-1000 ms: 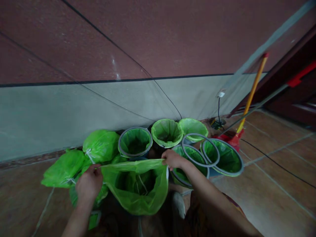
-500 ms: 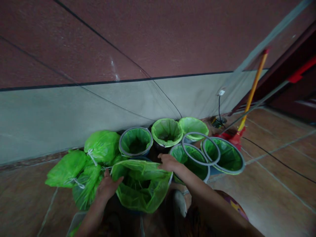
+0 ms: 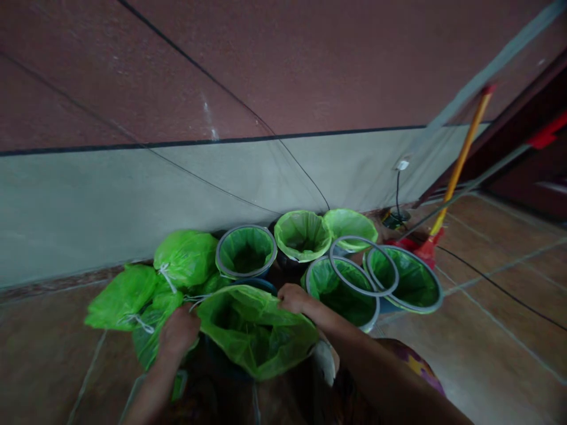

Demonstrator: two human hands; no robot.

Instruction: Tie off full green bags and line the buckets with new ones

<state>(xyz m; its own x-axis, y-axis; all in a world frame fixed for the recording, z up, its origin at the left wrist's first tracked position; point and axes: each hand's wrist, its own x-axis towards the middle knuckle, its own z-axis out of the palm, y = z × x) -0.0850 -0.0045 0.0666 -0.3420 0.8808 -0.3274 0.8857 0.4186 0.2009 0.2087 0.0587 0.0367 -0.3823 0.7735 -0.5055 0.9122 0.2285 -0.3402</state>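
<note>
- Wall [image 3: 266,183], maroon above a dark stripe and grey below, stretches across the scene.
- Brown tiled floor [image 3: 496,307] runs along its foot.
- Five bins [image 3: 245,275], each lined in green, stand between the wall and the person; three wear grey rims, while two at the back show only folded liner edges.
- Tied green bags [image 3: 188,254] with white drawstrings slump together to the left.
- Green bin liner [image 3: 261,336], mouth spread wide, sits over a dark bin at bottom center, between the person's hands.
- Yellow pole [image 3: 460,159] leans at right, its lower end at a red plastic piece [image 3: 427,251].
- Two loose grey rings [image 3: 331,257] overlap above the right-hand bins.
- Right hand [image 3: 296,299] grasps the liner's far edge, fingers curled around the plastic.
- Left hand [image 3: 179,330] meets the liner's left edge; whether its blurred fingers grip cannot be told.
- White wall socket [image 3: 403,164] feeds a black cord [image 3: 397,192].
</note>
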